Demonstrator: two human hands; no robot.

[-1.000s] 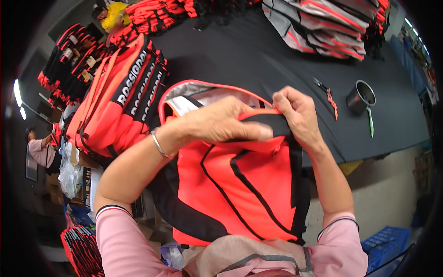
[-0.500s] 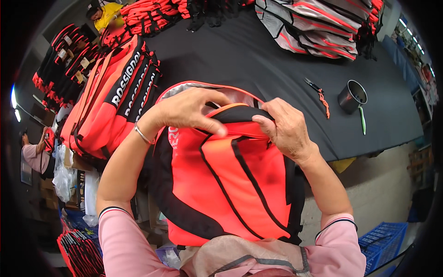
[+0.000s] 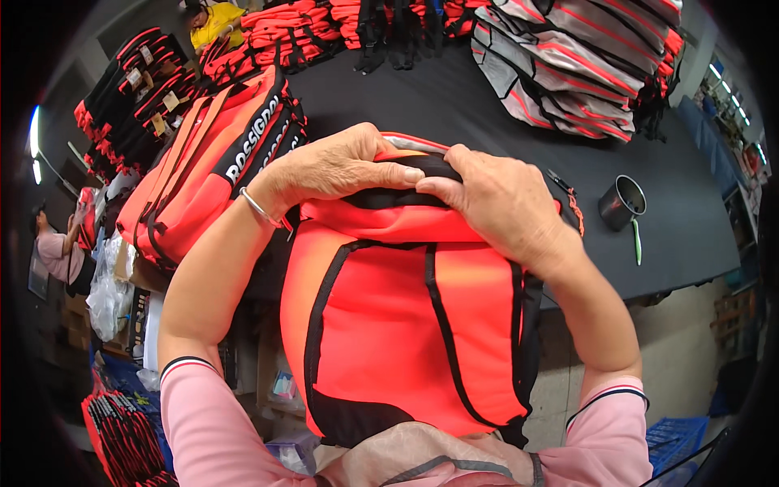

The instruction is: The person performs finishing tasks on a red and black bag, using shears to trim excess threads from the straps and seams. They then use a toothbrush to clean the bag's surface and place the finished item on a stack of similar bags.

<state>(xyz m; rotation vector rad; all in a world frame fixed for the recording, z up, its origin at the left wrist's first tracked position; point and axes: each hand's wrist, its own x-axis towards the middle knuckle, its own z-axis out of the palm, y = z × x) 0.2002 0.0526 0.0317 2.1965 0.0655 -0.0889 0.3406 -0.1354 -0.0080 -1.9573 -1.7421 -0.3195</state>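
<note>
A bright red-orange backpack (image 3: 381, 316) with black piping stands against my body at the table's near edge. Both hands are at its top. My left hand (image 3: 345, 166) grips the upper rim from the left, its thumb pressed on the black band (image 3: 402, 195). From the right, my right hand (image 3: 503, 199) is closed over the same rim, the two thumbs almost meeting. Behind the hands a strip of grey lining (image 3: 414, 141) shows; the fingers on the far side of the rim are hidden.
On the black table (image 3: 365, 101), several red bags (image 3: 195, 178) stand at the left. A stack of grey bags (image 3: 560, 69) fills the far right. Snips with an orange cord (image 3: 574, 203) and a dark metal cup (image 3: 622, 201) lie right. A person in yellow (image 3: 215, 24) is at far left.
My hands have drawn together along the bag's top rim, the left moving right. The bag has turned so its front panel faces me more squarely, and its opening has narrowed.
</note>
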